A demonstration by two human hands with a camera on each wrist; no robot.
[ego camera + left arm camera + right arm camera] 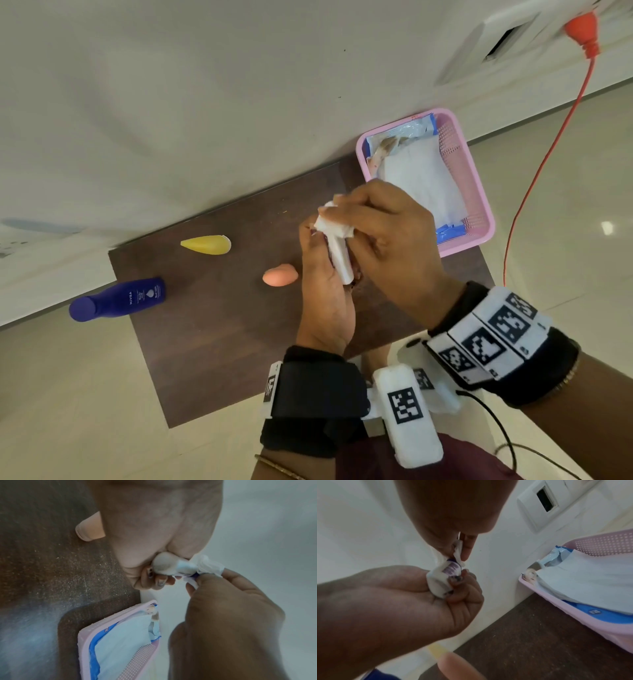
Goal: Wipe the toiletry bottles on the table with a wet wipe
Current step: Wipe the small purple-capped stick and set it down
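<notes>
One small white tube (339,255), light, stiff and likely slick when wet, clamped low in left hand (322,301) fingers above the desk (212,342), right hand (387,240) fingers pinching wipe (330,222) round its top; best gripped mid-body.

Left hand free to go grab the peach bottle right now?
Probably not yet. The left hand grips a white tube that the right hand is wiping with a wet wipe. The peach bottle stands right beside it, path unblocked, so it looks reachable once the tube is released.
</notes>
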